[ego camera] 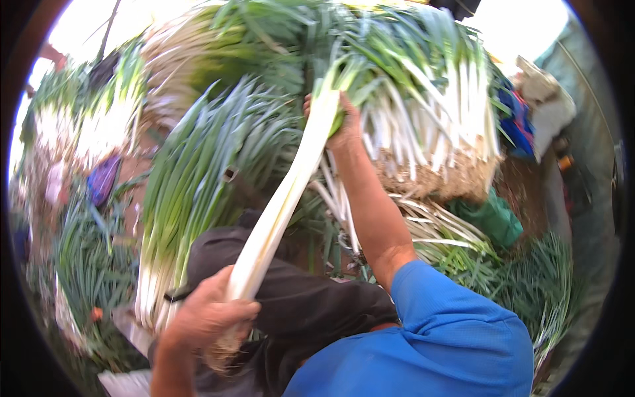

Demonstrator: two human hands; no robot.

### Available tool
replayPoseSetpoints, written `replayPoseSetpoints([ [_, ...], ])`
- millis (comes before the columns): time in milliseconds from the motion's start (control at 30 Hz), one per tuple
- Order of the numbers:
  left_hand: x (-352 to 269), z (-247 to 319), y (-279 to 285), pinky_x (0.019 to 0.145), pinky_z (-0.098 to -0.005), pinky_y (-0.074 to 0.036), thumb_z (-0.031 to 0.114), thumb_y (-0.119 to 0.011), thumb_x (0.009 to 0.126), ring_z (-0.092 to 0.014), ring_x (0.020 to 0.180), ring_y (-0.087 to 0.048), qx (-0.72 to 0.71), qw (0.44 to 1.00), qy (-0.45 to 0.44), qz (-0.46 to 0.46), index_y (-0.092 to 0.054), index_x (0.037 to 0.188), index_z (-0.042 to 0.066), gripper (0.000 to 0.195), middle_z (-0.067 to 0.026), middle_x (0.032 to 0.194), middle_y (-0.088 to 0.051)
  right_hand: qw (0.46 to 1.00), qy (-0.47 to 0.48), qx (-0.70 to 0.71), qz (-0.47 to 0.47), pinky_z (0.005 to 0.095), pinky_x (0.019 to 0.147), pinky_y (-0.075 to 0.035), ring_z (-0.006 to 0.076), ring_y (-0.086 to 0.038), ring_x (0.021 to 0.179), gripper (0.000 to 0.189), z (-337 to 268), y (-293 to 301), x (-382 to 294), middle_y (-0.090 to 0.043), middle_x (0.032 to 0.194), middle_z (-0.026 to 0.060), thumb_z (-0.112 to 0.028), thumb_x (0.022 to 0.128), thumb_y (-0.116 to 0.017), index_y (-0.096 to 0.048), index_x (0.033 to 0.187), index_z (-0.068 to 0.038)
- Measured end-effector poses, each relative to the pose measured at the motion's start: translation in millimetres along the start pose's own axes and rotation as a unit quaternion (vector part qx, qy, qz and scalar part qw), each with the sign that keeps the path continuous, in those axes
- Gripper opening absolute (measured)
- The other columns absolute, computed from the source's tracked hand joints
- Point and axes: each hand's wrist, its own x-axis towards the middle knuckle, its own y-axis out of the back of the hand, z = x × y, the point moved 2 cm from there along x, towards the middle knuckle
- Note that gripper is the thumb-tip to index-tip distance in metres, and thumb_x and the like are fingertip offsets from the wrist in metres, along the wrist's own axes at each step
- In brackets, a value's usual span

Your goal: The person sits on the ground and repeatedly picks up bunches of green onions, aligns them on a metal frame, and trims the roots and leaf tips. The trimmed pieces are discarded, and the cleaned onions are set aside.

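A thick leek (278, 213) stretches across my lap, gripped at both ends. My left hand (211, 310) is closed around its white base, and the hairy roots stick out below the palm. Higher up, my right hand (342, 124) grasps it where the white shaft turns to green leaves. Part of that hand is hidden behind the shaft. Left of my knee (213, 248) stands a bundle of leeks (178, 218), white ends down and leaves fanning up. Beyond my right hand, more leeks (436, 109) are stacked with their soil-covered roots facing me.
Behind the near bundle, a large pile of pale-stemmed leeks (173, 64) rises. Further bundles (104, 119) line the far left. A green cloth or bag (491, 221) lies by loose stalks (441, 223) at right. Cut green leaves (536, 278) heap beside my right shoulder.
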Motion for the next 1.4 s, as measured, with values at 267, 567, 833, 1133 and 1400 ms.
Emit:
replayPoseSetpoints([
  [267,-126.4,-66.0,190.1,0.100,-0.0393,-0.057,0.008,-0.076,0.087,-0.028,0.113,-0.073,0.432,0.837,-0.090,0.323,-0.056,0.156,0.005,0.072,-0.0185,0.129,-0.073,0.983,0.011,-0.040,-0.178,0.0608,0.112,-0.052,0.0400,-0.065,0.118,0.046,145.2,-106.8,25.5,-0.068,0.119,0.0196,-0.032,0.100,-0.070,-0.060,0.134,-0.001],
  [567,-83.5,-328.7,353.9,0.109,-0.0499,-0.052,0.000,-0.066,0.092,-0.046,0.124,-0.065,0.447,0.701,-0.156,0.533,-0.061,0.140,0.001,0.048,-0.0256,0.132,-0.067,0.949,-0.104,-0.297,-0.029,0.0579,0.114,-0.052,0.0400,-0.067,0.124,0.048,350.2,-101.9,7.7,-0.071,0.129,0.0205,-0.020,0.102,-0.069,-0.058,0.142,0.005],
  [833,-45.0,-465.8,384.8,0.108,-0.0528,-0.053,-0.006,-0.053,0.090,-0.049,0.121,-0.063,0.404,0.729,-0.028,0.552,-0.070,0.132,0.001,0.046,-0.0298,0.127,-0.063,0.451,-0.005,-0.854,-0.261,0.0358,0.086,-0.061,0.0244,-0.077,0.094,0.035,368.8,-108.9,-69.5,-0.080,0.111,0.0149,-0.018,0.099,-0.078,-0.076,0.126,0.003],
  [1133,-49.7,-445.1,376.2,0.098,-0.0530,-0.055,-0.007,-0.053,0.092,-0.045,0.115,-0.066,0.399,0.713,-0.011,0.577,-0.072,0.131,0.003,0.044,-0.0240,0.118,-0.066,0.075,0.053,-0.777,-0.622,0.0459,0.104,-0.046,0.0317,-0.065,0.116,0.048,470.1,-53.6,-20.4,-0.067,0.116,0.0145,-0.041,0.094,-0.080,-0.075,0.131,-0.012],
  [1400,-51.2,-419.5,371.9,0.114,-0.0506,-0.049,0.003,-0.066,0.094,-0.044,0.129,-0.060,0.361,0.722,0.002,0.590,-0.068,0.138,0.003,0.044,-0.0246,0.130,-0.065,0.122,-0.006,-0.783,-0.610,0.0456,0.098,-0.047,0.0299,-0.067,0.107,0.041,480.9,-32.7,-6.3,-0.068,0.107,0.0105,-0.039,0.095,-0.079,-0.082,0.128,-0.014],
])
